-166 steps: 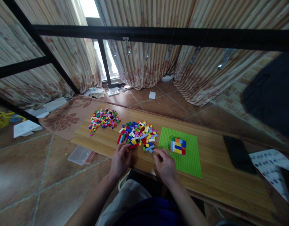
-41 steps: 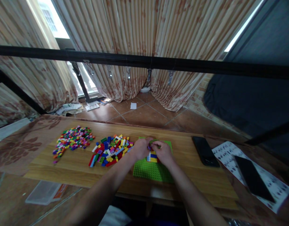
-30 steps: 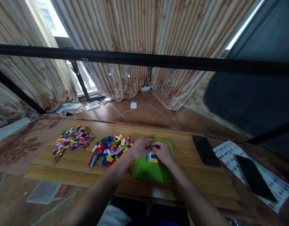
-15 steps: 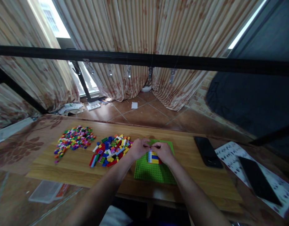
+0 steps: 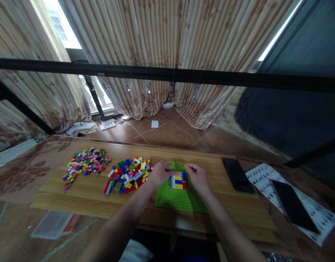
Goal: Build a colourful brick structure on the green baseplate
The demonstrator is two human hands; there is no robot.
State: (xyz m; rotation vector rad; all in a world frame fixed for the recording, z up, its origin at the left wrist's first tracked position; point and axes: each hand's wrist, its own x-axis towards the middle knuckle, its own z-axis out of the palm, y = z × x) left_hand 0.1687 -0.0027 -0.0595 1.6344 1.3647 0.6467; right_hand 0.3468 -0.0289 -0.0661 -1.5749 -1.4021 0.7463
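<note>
A green baseplate (image 5: 175, 198) lies on the wooden table (image 5: 238, 211), carrying a small block of stacked bricks (image 5: 178, 180) in white, blue, yellow, red and orange. My left hand (image 5: 159, 174) rests at the plate's left edge with fingers curled, beside the block. My right hand (image 5: 199, 178) sits just right of the block, thumb and finger pinched together; whether anything is between them is hidden. Both hands stand apart from the block. A pile of larger loose bricks (image 5: 129, 174) lies left of the plate, and a pile of tiny bricks (image 5: 85, 165) farther left.
A black phone (image 5: 236, 174) lies right of the plate; another dark phone (image 5: 291, 205) rests on a printed sheet (image 5: 314, 218). A black bar (image 5: 167, 74) crosses above the table. Curtains hang behind. A clear plastic box (image 5: 51, 229) sits on the tiled floor at left.
Both hands were together over the brick block half a second ago; now they have drawn apart to either side, uncovering it. Earlier still, they moved from the brick pile to the plate.
</note>
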